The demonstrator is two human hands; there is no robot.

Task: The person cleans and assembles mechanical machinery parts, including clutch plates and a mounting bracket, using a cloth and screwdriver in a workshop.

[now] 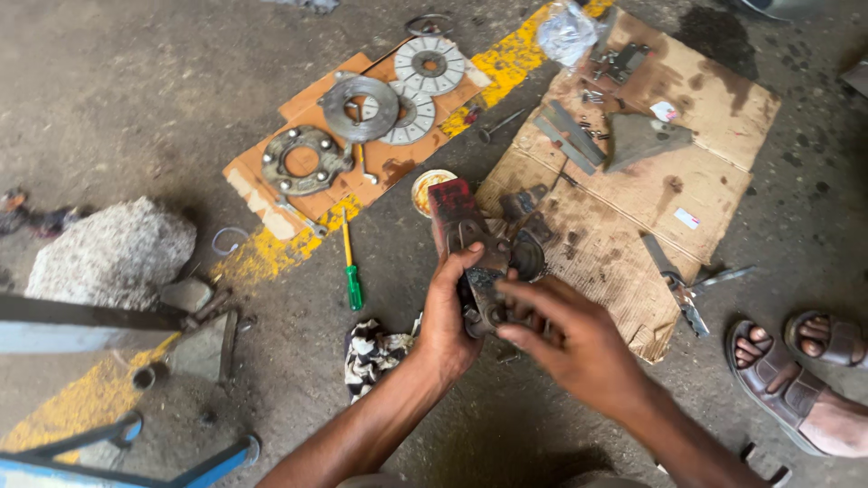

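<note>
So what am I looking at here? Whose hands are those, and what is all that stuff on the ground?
The picture comes from a camera worn on a person's head, looking down, so the two hands belong to that person. The left hand and the right hand together hold a dark, greasy metal part with a red end. On the concrete floor lie sheets of cardboard. On them rest round metal discs, a metal ring with bolts and small tools. A green and yellow screwdriver and a patterned rag lie nearby. The sandalled feet at the right belong to someone else.
</note>
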